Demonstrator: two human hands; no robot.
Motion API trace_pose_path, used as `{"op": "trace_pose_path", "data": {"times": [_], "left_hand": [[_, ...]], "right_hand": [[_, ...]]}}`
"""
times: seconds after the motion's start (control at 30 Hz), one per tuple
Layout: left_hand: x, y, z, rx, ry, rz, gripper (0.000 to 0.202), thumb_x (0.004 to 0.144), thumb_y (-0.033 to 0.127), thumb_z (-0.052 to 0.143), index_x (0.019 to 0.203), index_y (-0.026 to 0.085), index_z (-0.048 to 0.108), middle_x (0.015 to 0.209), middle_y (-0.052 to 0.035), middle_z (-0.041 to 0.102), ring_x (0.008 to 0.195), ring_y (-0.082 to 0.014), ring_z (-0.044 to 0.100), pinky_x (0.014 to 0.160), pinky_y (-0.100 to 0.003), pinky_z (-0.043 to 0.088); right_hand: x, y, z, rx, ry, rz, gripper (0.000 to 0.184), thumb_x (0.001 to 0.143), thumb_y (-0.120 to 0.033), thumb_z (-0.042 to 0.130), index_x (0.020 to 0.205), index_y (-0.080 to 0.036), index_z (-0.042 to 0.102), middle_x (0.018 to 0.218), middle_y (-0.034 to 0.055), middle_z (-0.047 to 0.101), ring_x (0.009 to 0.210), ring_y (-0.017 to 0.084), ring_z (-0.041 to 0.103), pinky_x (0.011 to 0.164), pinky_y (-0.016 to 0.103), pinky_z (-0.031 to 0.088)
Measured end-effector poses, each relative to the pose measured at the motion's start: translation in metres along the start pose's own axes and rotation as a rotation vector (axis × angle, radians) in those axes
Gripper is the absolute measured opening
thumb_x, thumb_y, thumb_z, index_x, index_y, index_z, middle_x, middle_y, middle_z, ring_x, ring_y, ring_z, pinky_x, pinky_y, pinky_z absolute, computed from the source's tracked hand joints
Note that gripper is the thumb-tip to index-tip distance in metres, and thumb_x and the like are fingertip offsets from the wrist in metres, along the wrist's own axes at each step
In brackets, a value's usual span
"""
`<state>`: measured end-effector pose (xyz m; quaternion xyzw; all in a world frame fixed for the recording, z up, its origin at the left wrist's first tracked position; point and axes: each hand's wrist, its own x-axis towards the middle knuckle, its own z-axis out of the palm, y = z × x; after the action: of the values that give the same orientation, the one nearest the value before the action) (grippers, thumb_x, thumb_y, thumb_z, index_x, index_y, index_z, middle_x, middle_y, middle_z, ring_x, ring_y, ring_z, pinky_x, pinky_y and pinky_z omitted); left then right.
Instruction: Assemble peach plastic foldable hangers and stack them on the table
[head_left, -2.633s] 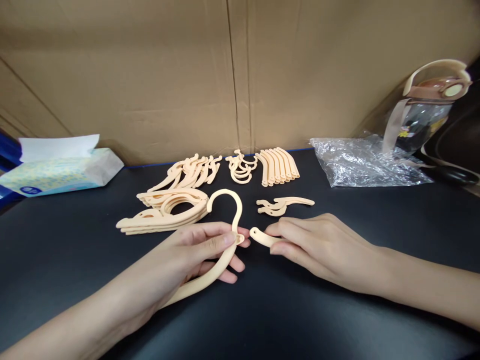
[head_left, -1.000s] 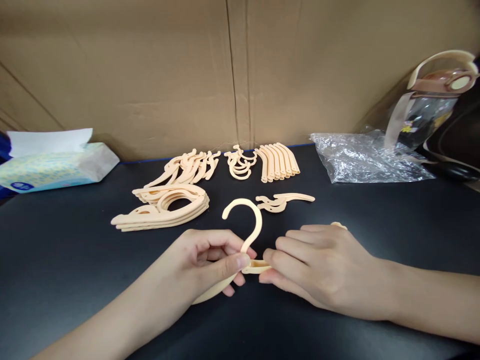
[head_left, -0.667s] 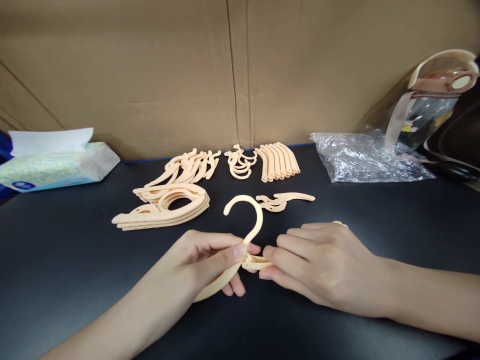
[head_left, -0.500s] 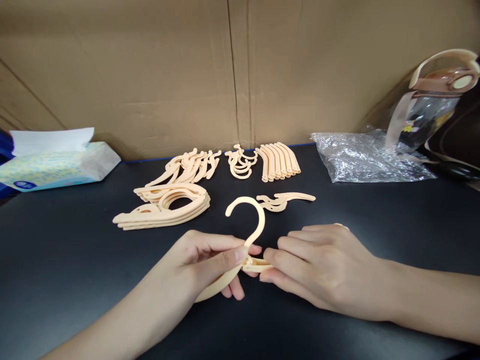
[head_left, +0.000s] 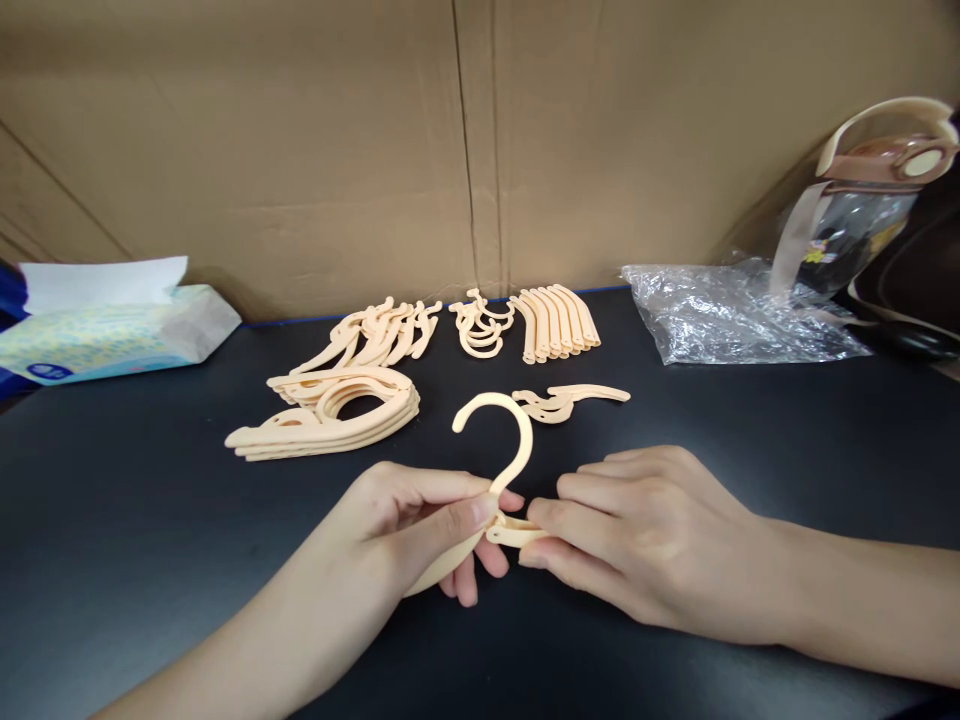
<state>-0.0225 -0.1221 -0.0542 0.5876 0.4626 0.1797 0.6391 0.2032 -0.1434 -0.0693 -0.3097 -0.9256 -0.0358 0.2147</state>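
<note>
My left hand [head_left: 427,520] pinches a cream plastic hanger hook [head_left: 523,440] at its base, the curve standing upright above the thumb. A curved hanger arm [head_left: 444,568] passes under the same hand and is partly hidden by it. From the right, my right hand [head_left: 637,540] is closed on a second hanger arm [head_left: 510,533], whose holed end meets the base of the hook. The far end of that arm is hidden inside my right hand. I cannot tell whether the pieces are joined.
Stacked folded hangers [head_left: 330,420] lie at left. Behind them are curved pieces [head_left: 382,335], loose hooks [head_left: 482,328] and a row of arms [head_left: 559,322]. Loose parts [head_left: 566,402] lie beyond my hands. Tissues [head_left: 120,330], a clear plastic bag [head_left: 735,315] and a bottle [head_left: 862,225] stand around.
The arm in my right hand has turned slightly at the hook's base, so its holed end shows more. The fingers under my left hand have shifted a little; the hook stays nearly still.
</note>
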Motion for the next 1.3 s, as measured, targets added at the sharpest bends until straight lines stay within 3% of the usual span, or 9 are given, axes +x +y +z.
{"op": "trace_pose_path", "data": {"times": [0.27, 0.73, 0.83, 0.93, 1.07, 1.2, 1.3], "left_hand": [[0.000, -0.002, 0.000, 0.021, 0.008, 0.033, 0.038, 0.089, 0.050, 0.063, 0.072, 0.018, 0.075, 0.069, -0.0026, 0.070, 0.058, -0.0123, 0.056, 0.059, -0.023, 0.041], [0.001, -0.005, -0.001, 0.110, 0.002, 0.086, 0.040, 0.092, 0.049, 0.057, 0.072, 0.018, 0.073, 0.066, -0.0013, 0.070, 0.056, -0.0122, 0.058, 0.055, -0.022, 0.039], [0.000, -0.008, -0.001, 0.246, 0.016, 0.174, 0.043, 0.096, 0.047, 0.048, 0.074, 0.019, 0.071, 0.060, 0.0012, 0.066, 0.052, -0.0108, 0.056, 0.051, -0.020, 0.038], [-0.004, -0.007, 0.004, 0.562, 0.095, 0.333, 0.043, 0.101, 0.037, 0.037, 0.070, 0.020, 0.062, 0.051, 0.0053, 0.055, 0.045, -0.0091, 0.051, 0.045, -0.019, 0.034], [-0.007, -0.007, 0.011, 0.925, 0.204, 0.586, 0.031, 0.100, 0.022, 0.036, 0.074, 0.021, 0.053, 0.062, 0.0057, 0.058, 0.048, -0.0090, 0.053, 0.047, -0.021, 0.036], [-0.006, -0.011, 0.010, 0.986, 0.181, 0.697, 0.011, 0.099, 0.021, 0.047, 0.093, 0.022, 0.056, 0.071, 0.0080, 0.063, 0.057, -0.0083, 0.062, 0.050, -0.019, 0.039], [-0.005, -0.014, 0.006, 0.981, 0.179, 0.726, 0.013, 0.101, 0.022, 0.046, 0.092, 0.023, 0.055, 0.074, 0.0090, 0.065, 0.059, -0.0070, 0.064, 0.051, -0.017, 0.040]], "right_hand": [[0.001, -0.001, -0.001, 0.019, -0.014, 0.009, 0.036, 0.104, -0.030, 0.045, 0.081, -0.018, 0.071, 0.063, -0.0032, 0.061, 0.049, 0.014, 0.053, 0.050, 0.031, 0.037], [0.003, 0.001, -0.004, 0.036, -0.004, 0.031, 0.035, 0.104, -0.031, 0.046, 0.088, -0.018, 0.075, 0.063, -0.0041, 0.061, 0.049, 0.012, 0.052, 0.049, 0.031, 0.034], [0.003, 0.002, -0.004, 0.048, -0.029, 0.045, 0.037, 0.104, -0.032, 0.045, 0.087, -0.019, 0.075, 0.063, -0.0039, 0.061, 0.049, 0.012, 0.052, 0.048, 0.031, 0.032], [0.002, 0.004, -0.003, 0.063, -0.047, 0.052, 0.040, 0.105, -0.033, 0.043, 0.084, -0.018, 0.073, 0.062, -0.0038, 0.060, 0.048, 0.012, 0.052, 0.048, 0.030, 0.031], [0.002, 0.006, -0.002, 0.065, -0.037, 0.035, 0.043, 0.105, -0.033, 0.042, 0.075, -0.017, 0.069, 0.061, -0.0028, 0.061, 0.049, 0.012, 0.053, 0.048, 0.030, 0.031], [0.004, 0.009, -0.002, 0.082, 0.026, -0.002, 0.038, 0.103, -0.033, 0.048, 0.075, -0.016, 0.066, 0.063, -0.0030, 0.061, 0.053, 0.012, 0.052, 0.053, 0.030, 0.033], [0.006, 0.012, -0.004, 0.036, 0.112, -0.036, 0.035, 0.101, -0.033, 0.053, 0.073, -0.015, 0.065, 0.064, -0.0022, 0.059, 0.056, 0.012, 0.048, 0.056, 0.030, 0.033]]}}
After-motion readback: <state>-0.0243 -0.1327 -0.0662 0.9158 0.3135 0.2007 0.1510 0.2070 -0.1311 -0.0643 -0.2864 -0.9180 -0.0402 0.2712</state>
